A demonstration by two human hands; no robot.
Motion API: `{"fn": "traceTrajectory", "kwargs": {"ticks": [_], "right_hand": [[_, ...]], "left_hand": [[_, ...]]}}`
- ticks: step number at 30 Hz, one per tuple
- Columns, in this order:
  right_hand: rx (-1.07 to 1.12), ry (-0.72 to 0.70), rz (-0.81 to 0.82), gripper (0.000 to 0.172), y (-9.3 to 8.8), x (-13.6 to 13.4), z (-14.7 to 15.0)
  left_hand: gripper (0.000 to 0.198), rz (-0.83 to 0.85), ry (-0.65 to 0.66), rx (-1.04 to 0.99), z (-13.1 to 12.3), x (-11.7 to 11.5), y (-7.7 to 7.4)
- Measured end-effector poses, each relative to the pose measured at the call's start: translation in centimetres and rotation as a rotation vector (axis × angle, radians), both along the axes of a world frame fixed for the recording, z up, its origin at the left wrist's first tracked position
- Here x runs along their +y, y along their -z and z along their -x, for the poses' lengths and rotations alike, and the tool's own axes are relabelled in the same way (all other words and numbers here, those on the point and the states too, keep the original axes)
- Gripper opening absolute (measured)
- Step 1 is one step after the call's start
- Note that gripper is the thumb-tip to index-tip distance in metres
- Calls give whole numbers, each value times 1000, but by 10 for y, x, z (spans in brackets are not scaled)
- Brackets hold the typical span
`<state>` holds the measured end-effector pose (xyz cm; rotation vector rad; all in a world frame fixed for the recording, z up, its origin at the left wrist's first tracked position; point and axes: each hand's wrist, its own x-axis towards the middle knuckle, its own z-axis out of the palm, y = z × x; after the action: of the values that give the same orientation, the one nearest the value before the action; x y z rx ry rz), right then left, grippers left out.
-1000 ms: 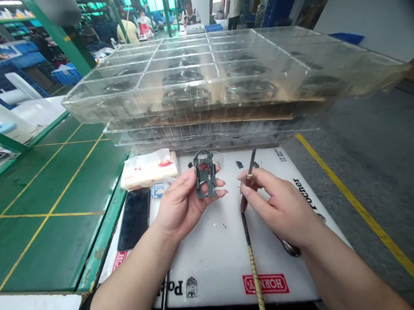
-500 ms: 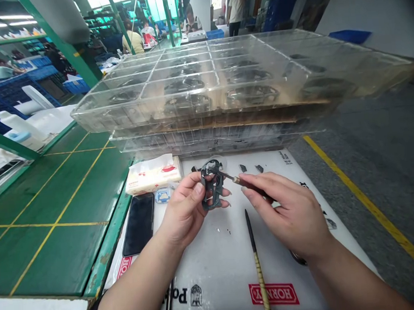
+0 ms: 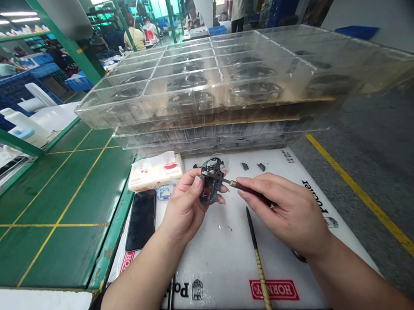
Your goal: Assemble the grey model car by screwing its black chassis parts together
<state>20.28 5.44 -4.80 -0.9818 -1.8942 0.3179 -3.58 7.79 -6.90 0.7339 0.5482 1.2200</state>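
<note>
My left hand (image 3: 184, 208) is closed around a small dark plastic frame part (image 3: 210, 183), holding it above the white board (image 3: 227, 261). My right hand (image 3: 287, 213) grips a thin hand file with a dark handle (image 3: 246, 188), and its metal tip lies against the frame part. A second file with a yellowish wrapped handle (image 3: 258, 259) lies on the board in front of my right hand.
Stacked clear compartment trays (image 3: 244, 78) holding dark parts stand just behind the board. A tissue pack (image 3: 155, 172) and a black phone (image 3: 142, 220) lie at the left. Two small dark bits (image 3: 252, 166) rest on the board. A green table (image 3: 48, 197) extends left; other people work far behind.
My right hand swung the file from upright to pointing left, bringing its tip onto the frame part. My left hand tilted the part from flat-on to more edge-on.
</note>
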Motion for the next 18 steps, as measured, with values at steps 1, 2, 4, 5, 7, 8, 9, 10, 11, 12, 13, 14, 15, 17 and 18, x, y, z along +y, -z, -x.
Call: {"fn": "traceTrajectory", "kwargs": {"ticks": [1,2,4,5,7,8,9,10,11,12,13,14,15,17,18], "right_hand": [[2,-2,-2,33,0,0,0],[4,-3,-5,33,1,0,0],[6,-2,-15,33,1,0,-1],[6,-1,-19,33,1,0,-1],[6,0,-23,33,1,0,-1],[5,0,-23,33,1,0,-1],[5,1,-23,32,1,0,-1],[7,1,-21,31,1,0,0],[10,0,-17,31,1,0,0],[14,-3,-12,30,1,0,0],[17,-5,-5,29,1,0,1],[19,-4,3,28,1,0,1],[19,-3,11,28,1,0,1],[14,3,25,27,2,0,0],[11,5,30,27,3,0,0]], "left_hand": [[40,-4,-3,2,0,0,0],[39,-10,-6,5,0,0,0],[36,-23,-10,8,-1,0,0],[36,-29,-10,7,-1,1,0],[35,-35,-8,8,0,1,0],[35,-37,-6,9,0,1,0],[35,-39,-5,11,0,2,0],[35,-42,-7,14,0,2,1],[34,-45,-9,16,0,2,1],[33,-49,-10,17,0,2,1],[33,-54,-8,17,0,2,2],[34,-59,-5,16,0,2,2],[35,-63,-2,14,-1,2,2],[40,-66,0,8,-1,2,2],[43,-68,-5,9,-1,2,2]]}}
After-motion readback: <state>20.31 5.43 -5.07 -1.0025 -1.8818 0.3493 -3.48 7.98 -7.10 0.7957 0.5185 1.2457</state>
